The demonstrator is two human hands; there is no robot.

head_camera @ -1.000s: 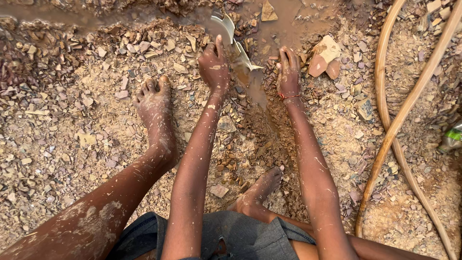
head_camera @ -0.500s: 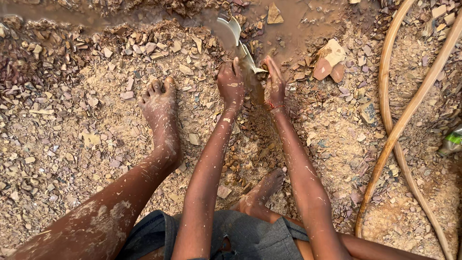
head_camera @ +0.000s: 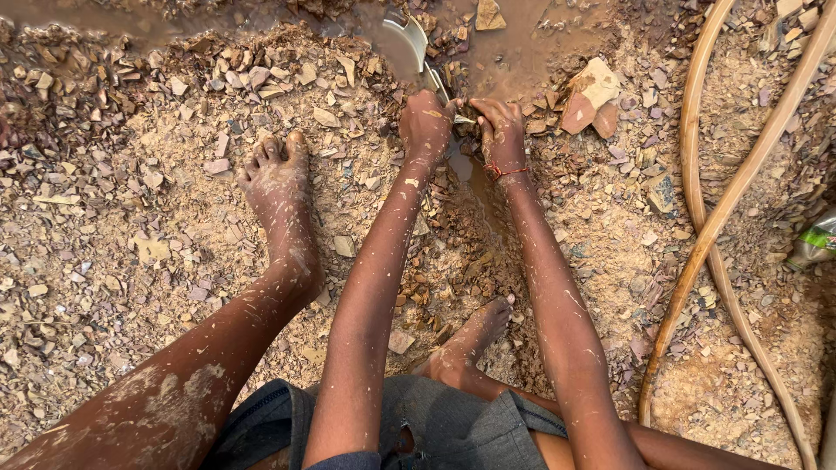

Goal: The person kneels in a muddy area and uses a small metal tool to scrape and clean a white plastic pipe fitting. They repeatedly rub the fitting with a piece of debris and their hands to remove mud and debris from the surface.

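My left hand (head_camera: 427, 122) and right hand (head_camera: 498, 130) were close together, maybe both gripping the bent metal scoop (head_camera: 416, 48) at the far muddy puddle (head_camera: 514, 52).

Both arms are extending straight forward from the seated body, running nearly parallel and converging at the hands. The left hand (head_camera: 427, 126) is curling into a loose fist, knuckles facing up, fingers folding under. The right hand (head_camera: 498, 129) is lying just beside it, fingers bending downward, a thin red thread circling its wrist. Pale dried mud is speckling both forearms. The left leg is stretching forward, its bare foot resting flat; the right leg is folding inward beneath the arms.
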